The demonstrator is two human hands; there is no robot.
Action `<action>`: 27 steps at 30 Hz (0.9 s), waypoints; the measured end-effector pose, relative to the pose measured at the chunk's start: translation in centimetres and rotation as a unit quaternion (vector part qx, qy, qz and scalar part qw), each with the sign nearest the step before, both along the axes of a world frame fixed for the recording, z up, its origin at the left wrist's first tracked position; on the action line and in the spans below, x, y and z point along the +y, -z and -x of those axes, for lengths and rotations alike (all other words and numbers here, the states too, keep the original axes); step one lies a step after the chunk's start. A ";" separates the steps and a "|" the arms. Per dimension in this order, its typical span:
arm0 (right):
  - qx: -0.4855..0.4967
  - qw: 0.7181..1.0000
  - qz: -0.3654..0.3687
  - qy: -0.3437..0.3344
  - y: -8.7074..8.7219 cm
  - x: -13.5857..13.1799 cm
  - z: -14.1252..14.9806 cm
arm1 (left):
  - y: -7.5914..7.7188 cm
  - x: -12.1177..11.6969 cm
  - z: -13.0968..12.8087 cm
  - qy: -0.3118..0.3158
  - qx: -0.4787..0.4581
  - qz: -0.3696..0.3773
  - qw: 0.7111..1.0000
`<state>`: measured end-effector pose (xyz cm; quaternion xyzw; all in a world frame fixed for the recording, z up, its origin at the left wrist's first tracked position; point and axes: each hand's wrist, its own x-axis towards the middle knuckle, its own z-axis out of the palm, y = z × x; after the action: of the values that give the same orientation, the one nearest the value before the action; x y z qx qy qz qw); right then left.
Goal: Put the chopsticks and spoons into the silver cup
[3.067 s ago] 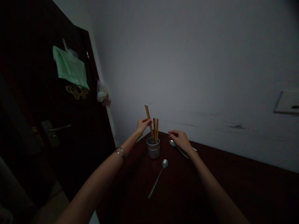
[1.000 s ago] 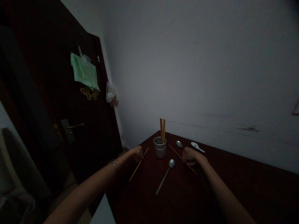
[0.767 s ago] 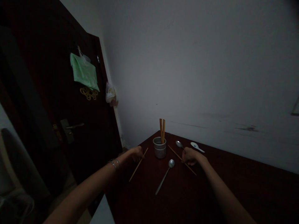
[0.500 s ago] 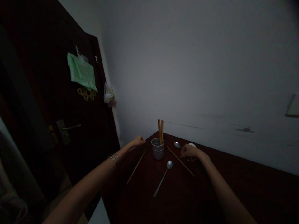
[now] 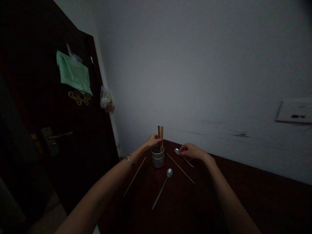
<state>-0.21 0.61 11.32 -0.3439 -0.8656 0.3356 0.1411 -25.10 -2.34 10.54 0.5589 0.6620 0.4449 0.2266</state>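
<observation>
A grey metal cup stands on the dark table with several wooden chopsticks upright in it. My left hand is at the cup's rim, its fingers closed around the chopsticks; the fingertips are partly hidden. At the right, my right hand pinches a metal spoon near its bowl, while the spoon lies on the table. Another spoon rests in front of the cup, handle toward me. One loose chopstick lies left of the cup, and a second chopstick lies to its right.
The dark red table meets a white wall at the back. To the left is a dark door with a green cloth hanging on it. A wall socket is at the right.
My left hand has moved right, from beside the cup to the chopsticks in it. My right hand has shifted toward the spoon's bowl, uncovering its handle. The view has turned slightly right.
</observation>
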 end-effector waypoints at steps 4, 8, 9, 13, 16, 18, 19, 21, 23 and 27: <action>0.005 1.000 0.012 -0.011 0.0 0.1 0.0 | 0.2 -0.3 -0.2 -0.003 -0.041 0.016 0.999; 0.011 1.000 0.020 -0.011 0.0 0.2 0.0 | -0.2 -0.9 -0.2 -0.008 -0.095 0.024 0.995; 0.009 1.000 0.024 -0.010 0.0 0.2 0.0 | -0.3 -1.0 -0.3 -0.013 -0.101 0.027 0.994; 0.007 0.999 0.033 -0.004 -0.3 -0.2 -0.1 | -0.9 -1.5 -0.4 -0.045 -0.089 0.050 0.994; 0.005 0.999 0.032 -0.002 -0.4 -0.3 -0.1 | -1.3 -1.8 -0.5 -0.058 -0.065 0.041 0.995; 0.006 0.999 0.032 -0.003 -0.5 -0.4 -0.2 | -1.8 -2.0 -0.4 -0.054 -0.037 0.019 0.998; 0.008 1.000 0.029 -0.004 -0.5 -0.3 -0.2 | -2.2 -2.0 -0.3 -0.048 -0.025 0.005 0.999; 0.014 1.000 0.022 -0.009 -0.6 -0.2 -0.3 | -3.2 -1.9 0.0 -0.040 -0.018 -0.028 0.999; 0.022 1.000 0.010 -0.016 -0.8 -0.1 -0.5 | -4.8 -1.7 0.1 -0.038 -0.032 -0.063 0.997; 0.063 0.997 -0.044 -0.019 -1.6 -0.4 -0.7 | -9.3 -1.4 -0.4 -0.017 -0.043 -0.138 0.989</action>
<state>0.48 0.25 12.96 -0.2985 -0.8753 0.3210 0.2041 -24.72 -3.79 19.81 0.5539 0.5932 0.5593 0.1687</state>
